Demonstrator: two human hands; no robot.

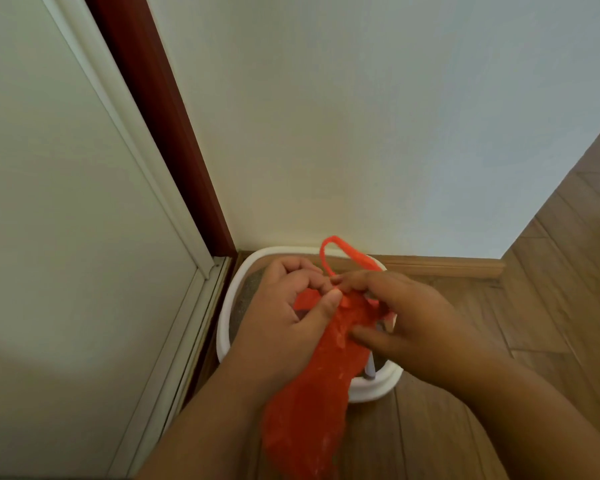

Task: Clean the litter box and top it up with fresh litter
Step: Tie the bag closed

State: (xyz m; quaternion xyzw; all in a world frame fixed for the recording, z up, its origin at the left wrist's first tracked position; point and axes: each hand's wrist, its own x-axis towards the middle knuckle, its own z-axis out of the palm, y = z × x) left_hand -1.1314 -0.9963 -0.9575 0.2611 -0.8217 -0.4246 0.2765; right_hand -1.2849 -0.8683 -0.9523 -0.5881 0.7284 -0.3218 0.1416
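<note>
An orange-red plastic bag [312, 393] hangs between both hands above a white litter box [224, 327] that sits on the floor in the corner. My left hand [284, 320] pinches the bag's top edge with thumb and fingers. My right hand [406, 320] grips the other side of the top, and one bag handle loops up above it. Grey litter shows inside the box at its left side; my hands and the bag hide most of the box. A pale handle [370, 370] pokes out at the box's near right rim.
A white wall [361, 133] stands right behind the box, with a wooden skirting board [447, 266] along its foot. A white door with a dark red frame [160, 133] runs down the left. Wooden floor [551, 306] extends to the right.
</note>
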